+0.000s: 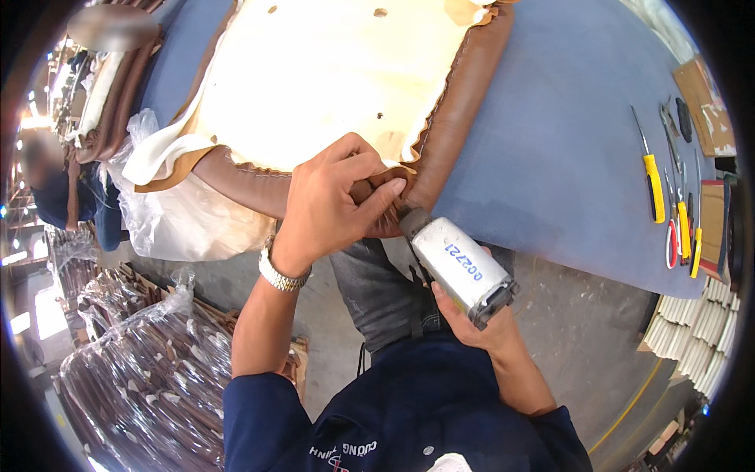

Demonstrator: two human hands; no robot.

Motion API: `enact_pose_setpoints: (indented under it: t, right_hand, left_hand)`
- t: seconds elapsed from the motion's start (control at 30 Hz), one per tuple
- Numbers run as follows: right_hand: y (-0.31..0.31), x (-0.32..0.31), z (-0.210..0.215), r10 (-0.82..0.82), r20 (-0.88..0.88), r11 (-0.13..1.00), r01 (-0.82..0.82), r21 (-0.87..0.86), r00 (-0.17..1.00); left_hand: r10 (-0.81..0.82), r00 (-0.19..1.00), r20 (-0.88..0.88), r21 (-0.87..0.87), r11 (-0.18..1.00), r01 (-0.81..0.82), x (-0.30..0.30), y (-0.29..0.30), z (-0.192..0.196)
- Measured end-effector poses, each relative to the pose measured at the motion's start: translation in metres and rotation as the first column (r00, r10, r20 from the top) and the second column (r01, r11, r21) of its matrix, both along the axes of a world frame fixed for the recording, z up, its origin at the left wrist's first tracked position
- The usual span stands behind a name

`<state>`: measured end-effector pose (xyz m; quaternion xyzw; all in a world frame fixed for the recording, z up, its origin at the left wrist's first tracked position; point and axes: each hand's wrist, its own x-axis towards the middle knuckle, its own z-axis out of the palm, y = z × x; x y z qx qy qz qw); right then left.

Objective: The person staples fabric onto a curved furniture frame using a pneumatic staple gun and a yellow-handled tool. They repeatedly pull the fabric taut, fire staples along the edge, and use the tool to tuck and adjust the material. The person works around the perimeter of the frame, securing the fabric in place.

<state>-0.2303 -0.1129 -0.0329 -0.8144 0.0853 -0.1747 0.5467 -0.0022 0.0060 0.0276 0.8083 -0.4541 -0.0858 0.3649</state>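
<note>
A padded panel lies face down on the table, its pale board (314, 86) edged with brown leather (465, 94) that is folded over and fastened along the rim. At the near right corner, my left hand (330, 197) pinches the gathered leather between thumb and fingers. My right hand (476, 326) grips a silver staple gun (460, 259) from below, its fingers partly hidden by the gun's body. The gun's nose meets the corner beside my left thumb; whether it touches the leather, I cannot tell. A loose flap of white lining (169, 157) hangs at the panel's left corner.
Yellow-handled screwdrivers (654, 189) and pliers (670, 134) lie at the right of the blue table (558, 141). Clear plastic sheeting (212, 220) droops under the panel. Plastic-wrapped brown pieces (149, 370) are stacked lower left. White strips (696, 334) stand at right. Another person (55, 181) is far left.
</note>
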Motion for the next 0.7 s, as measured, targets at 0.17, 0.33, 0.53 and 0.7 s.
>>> enact_pose_setpoints:
  t: [0.17, 0.33, 0.53, 0.7]
  right_hand:
    - [0.007, -0.001, 0.021, -0.005, -0.179, 1.0, 0.007, 0.016, 0.984]
    - [0.006, 0.007, 0.054, 0.005, -0.322, 1.0, 0.002, 0.023, 0.947]
    - [0.002, 0.006, 0.067, 0.021, -0.397, 1.0, -0.028, -0.013, 0.917]
    - [0.003, 0.009, 0.048, -0.006, -0.312, 0.999, 0.017, 0.031, 0.95]
  left_hand:
    - [-0.013, 1.0, 0.019, -0.031, 0.999, 0.014, 0.0, 0.0, -0.002]
    - [-0.025, 0.999, 0.023, -0.068, 0.997, 0.026, 0.0, 0.001, -0.006]
    - [-0.031, 0.998, 0.057, -0.133, 0.99, 0.038, -0.004, 0.001, -0.01]
    - [-0.023, 0.999, 0.034, -0.092, 0.995, 0.026, -0.003, -0.002, -0.009]
